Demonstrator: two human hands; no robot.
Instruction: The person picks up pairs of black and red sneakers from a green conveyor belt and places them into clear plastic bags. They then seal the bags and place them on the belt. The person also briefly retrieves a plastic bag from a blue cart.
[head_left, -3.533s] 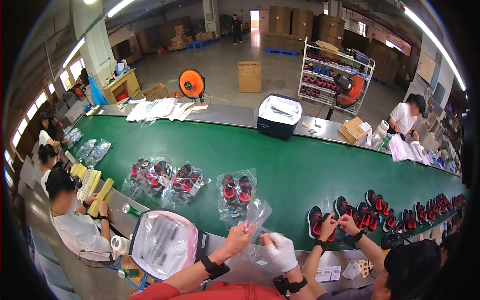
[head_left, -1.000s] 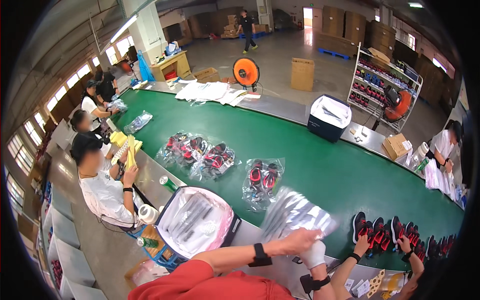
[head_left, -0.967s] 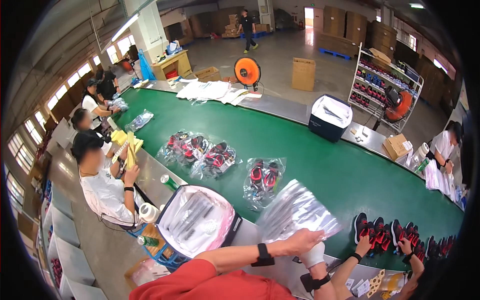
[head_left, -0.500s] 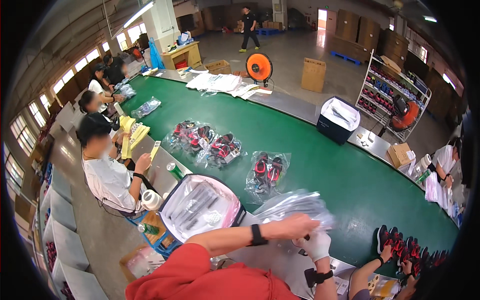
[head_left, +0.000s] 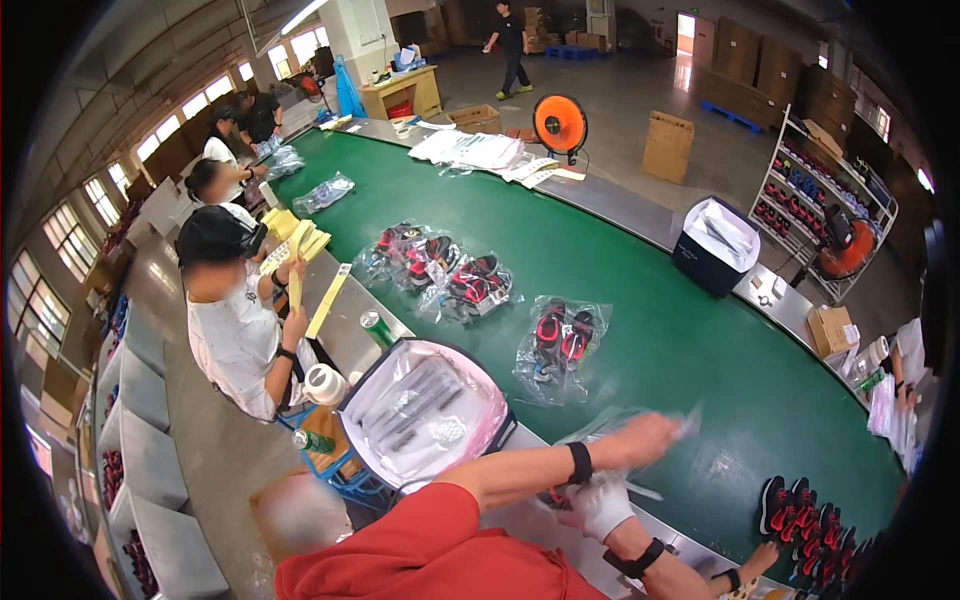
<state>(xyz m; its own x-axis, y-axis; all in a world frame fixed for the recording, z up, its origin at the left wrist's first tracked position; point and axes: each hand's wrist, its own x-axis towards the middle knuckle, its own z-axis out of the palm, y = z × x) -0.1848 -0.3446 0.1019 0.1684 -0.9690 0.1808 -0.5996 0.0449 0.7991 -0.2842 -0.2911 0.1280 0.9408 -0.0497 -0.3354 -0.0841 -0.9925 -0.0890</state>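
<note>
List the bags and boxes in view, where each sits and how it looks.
Clear bag: in the left hand, crumpled.
Bagged shoes: on the green belt, red and black.
Cardboard box: on the floor beyond the belt, brown.
Bin: belt's far edge, dark, white-lined.

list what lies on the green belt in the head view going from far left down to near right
clear bag of items → cluster of bagged red-and-black shoes → single bagged pair → clear bag at the left hand → unbagged shoes
</note>
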